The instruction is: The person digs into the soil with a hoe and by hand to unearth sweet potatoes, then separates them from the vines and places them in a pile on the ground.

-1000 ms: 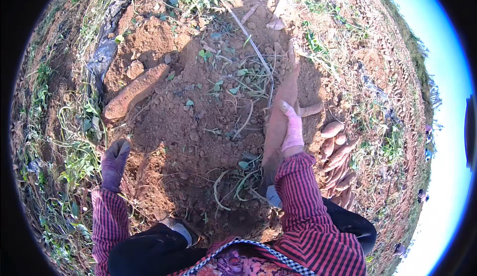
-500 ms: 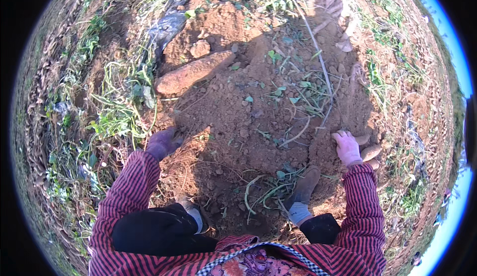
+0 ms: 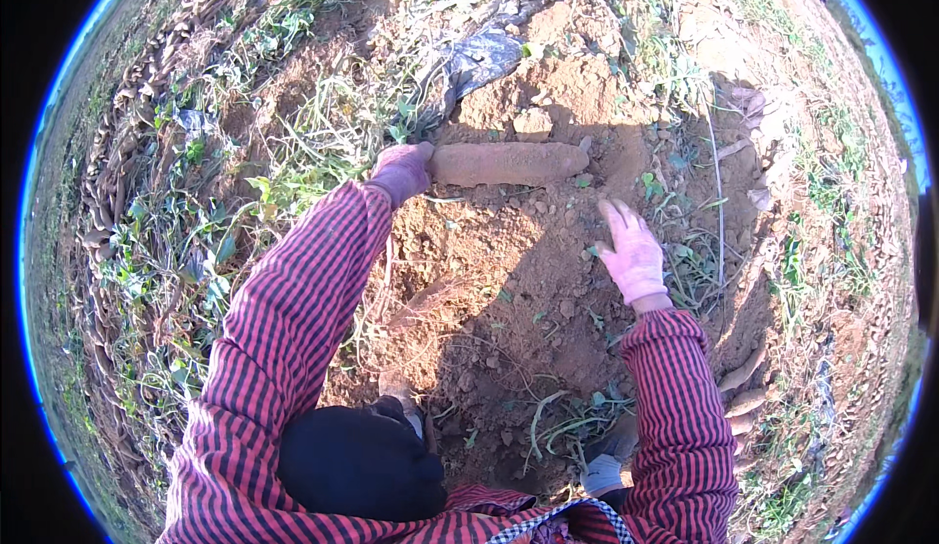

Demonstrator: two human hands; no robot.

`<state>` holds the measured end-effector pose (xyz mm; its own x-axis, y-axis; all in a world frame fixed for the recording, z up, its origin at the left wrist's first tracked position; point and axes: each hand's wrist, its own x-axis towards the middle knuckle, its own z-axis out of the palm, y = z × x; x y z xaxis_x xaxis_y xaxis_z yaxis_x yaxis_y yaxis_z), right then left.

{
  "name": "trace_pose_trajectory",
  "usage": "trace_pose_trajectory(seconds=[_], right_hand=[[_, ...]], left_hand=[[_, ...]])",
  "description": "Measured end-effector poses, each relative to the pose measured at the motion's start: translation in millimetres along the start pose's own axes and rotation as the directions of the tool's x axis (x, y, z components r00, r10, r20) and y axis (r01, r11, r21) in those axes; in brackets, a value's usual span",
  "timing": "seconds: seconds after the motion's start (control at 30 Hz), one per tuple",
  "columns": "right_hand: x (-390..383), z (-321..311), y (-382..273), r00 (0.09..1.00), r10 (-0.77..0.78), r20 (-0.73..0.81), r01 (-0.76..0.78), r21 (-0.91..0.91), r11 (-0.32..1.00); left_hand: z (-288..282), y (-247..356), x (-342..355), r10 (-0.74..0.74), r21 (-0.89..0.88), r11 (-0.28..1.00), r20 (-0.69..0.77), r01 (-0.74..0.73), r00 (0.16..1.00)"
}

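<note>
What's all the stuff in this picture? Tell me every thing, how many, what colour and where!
Big tuber: one, reddish-brown, upper middle
Small tubers: several, brownish, lower right, partly behind the right sleeve
Clod: one large, light brown, just beyond the big tuber
Plastic: dark grey, crumpled, upper middle
Stalk: one, whitish, thin, right of the right hand
Vines: too many to count, green, mostly left
Brown lumps: a few, upper right, too unclear to name
Soil: reddish-brown, all around
Trousers: black, bottom
Sleeves: two, red-and-black striped, left and right
Left hand: one, purple glove, at the big tuber's left end
Right hand: one, pink glove, over soil
</note>
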<state>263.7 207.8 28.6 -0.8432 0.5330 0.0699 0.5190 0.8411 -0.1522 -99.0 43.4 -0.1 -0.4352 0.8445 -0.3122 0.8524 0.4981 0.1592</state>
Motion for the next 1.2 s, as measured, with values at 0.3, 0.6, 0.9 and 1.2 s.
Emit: trace_pose_trajectory(seconds=[0.3,0.6,0.9,1.2], right_hand=[[128.0,27.7,-130.7,0.990,-0.135,0.049,0.125,0.158,0.979],[103.1,20.1,-165.5,0.888,0.233,-0.396,-0.118,0.295,0.948],[-67.0,-69.7,-8.0,0.640,0.667,-0.382,-0.076,0.832,0.549],[-277.0,-119.4,174.2,0.603,0.791,0.101,-0.631,-0.546,0.551]], left_hand=[[-6.9,-2.3,-74.3,0.027,-0.992,-0.041,-0.117,-0.116,0.993],[-28.6,-9.1,-57.3,0.035,-0.880,-0.225,-0.436,-0.418,0.899],[31.0,-29.3,-126.1,0.263,-0.200,0.957,0.293,-0.209,0.919],[53.5,-55.3,-157.9,0.230,0.304,0.904,0.247,-0.300,0.941]])
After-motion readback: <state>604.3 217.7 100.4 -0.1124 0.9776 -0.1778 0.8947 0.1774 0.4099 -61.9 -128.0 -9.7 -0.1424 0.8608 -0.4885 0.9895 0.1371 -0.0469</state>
